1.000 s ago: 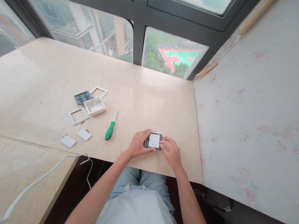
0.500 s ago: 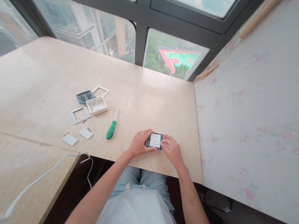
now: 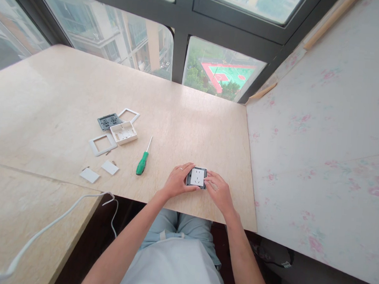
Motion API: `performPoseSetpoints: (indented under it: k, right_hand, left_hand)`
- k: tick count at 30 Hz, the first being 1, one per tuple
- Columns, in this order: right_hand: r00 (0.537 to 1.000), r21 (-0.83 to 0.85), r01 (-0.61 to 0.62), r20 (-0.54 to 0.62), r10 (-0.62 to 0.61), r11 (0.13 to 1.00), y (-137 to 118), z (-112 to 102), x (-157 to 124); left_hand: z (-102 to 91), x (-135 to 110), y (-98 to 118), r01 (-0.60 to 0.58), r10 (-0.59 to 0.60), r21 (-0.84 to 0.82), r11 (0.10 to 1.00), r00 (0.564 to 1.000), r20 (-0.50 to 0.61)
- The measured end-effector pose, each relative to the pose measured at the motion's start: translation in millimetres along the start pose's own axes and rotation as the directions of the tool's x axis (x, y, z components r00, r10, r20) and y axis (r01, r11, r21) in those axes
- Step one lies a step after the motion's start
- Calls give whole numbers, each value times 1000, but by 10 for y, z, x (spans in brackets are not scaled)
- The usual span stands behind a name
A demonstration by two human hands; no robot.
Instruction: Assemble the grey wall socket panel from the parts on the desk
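Observation:
A small wall socket (image 3: 196,177) with a white face and a dark grey frame rests on the beige table (image 3: 185,115) near its front edge. My left hand (image 3: 177,181) grips the socket's left side with curled fingers. My right hand (image 3: 219,191) holds its right side, fingertips pressed on the edge. A green-handled screwdriver (image 3: 142,160) lies on the table a little left of my left hand.
Further left lie socket parts: a white back box (image 3: 123,132), a dark grey module (image 3: 109,121), two white frames (image 3: 102,144), two white cover pieces (image 3: 89,175). A white cable (image 3: 55,221) hangs by the table's front. A floral-papered wall (image 3: 325,126) rises right; windows behind.
Both hands keep their hold on the socket. Only the head view has drifted slightly; the socket and hands sit almost where they were.

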State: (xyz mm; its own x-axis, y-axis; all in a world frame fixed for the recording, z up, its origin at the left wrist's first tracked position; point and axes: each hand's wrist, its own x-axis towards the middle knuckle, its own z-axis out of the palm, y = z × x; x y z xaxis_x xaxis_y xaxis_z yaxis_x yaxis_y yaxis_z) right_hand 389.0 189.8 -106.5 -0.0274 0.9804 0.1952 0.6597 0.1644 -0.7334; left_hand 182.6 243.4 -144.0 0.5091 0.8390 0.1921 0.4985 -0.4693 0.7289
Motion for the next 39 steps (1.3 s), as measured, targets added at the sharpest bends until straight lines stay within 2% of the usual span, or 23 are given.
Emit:
performPoseSetpoints:
  k: [21,29,35,39]
  right_hand:
    - [997,-12,69,20,-69,998,34,-39,-44]
    - [998,-45,59,-15,-60,997,18,18,-105]
    - [998,-154,68,16,-66,986,1,12,-107]
    - [997,-115,61,56,-55,991,0,-24,-106]
  left_hand:
    - [-2,-7,24,28,-28,-16,999,1000,-11]
    - [-13,-8,30,18,-18,-14,1000,1000,-11]
    - [-15,-11,27,21,-21,-3,1000,1000,-1]
    - [-18,-10,33,17,-17,6,1000,1000,-7]
